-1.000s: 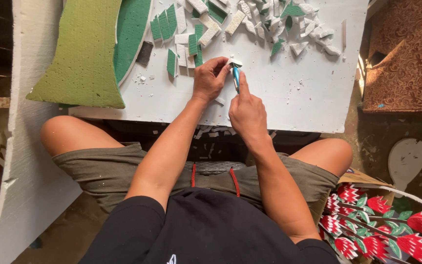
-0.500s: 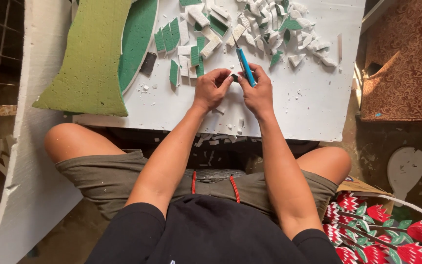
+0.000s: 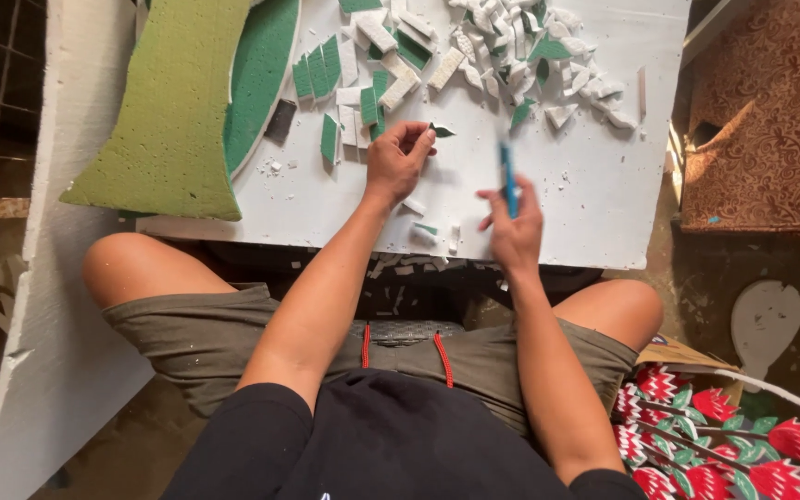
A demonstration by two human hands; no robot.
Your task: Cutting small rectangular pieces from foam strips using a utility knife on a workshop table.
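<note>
Holding a small green leaf-shaped piece [image 3: 441, 131] between fingertips and thumb, the left hand [image 3: 398, 159] hovered over the white bench [image 3: 585, 204], its grip narrow and pinched on that piece. The piece stuck out to the right of the fingers, above the board, below the heap of scraps. The right hand [image 3: 514, 231] was nearer the bench's front edge, well apart from the left, with its grip closed round a blue knife [image 3: 507, 176] that stood nearly upright, tip pointing away from the person. A heap of white and green offcuts [image 3: 520, 46] lay along the far side of the bench, and a row of green strips [image 3: 318, 69] sat to its left, beside some white blocks [image 3: 391, 83]. A few small crumbs and chips [image 3: 423, 231] lay on the board between the two hands and near the front edge. A big slab of green foam [image 3: 164, 102] leaned over the left end of the bench, partly covering a darker green curved sheet [image 3: 266, 74]. Just right of that sheet lay a small dark square [image 3: 280, 120]. The person sat with knees spread in olive shorts [image 3: 206, 333]. Red paper flowers [image 3: 724, 444] with green leaves lay on the floor at lower right.
</note>
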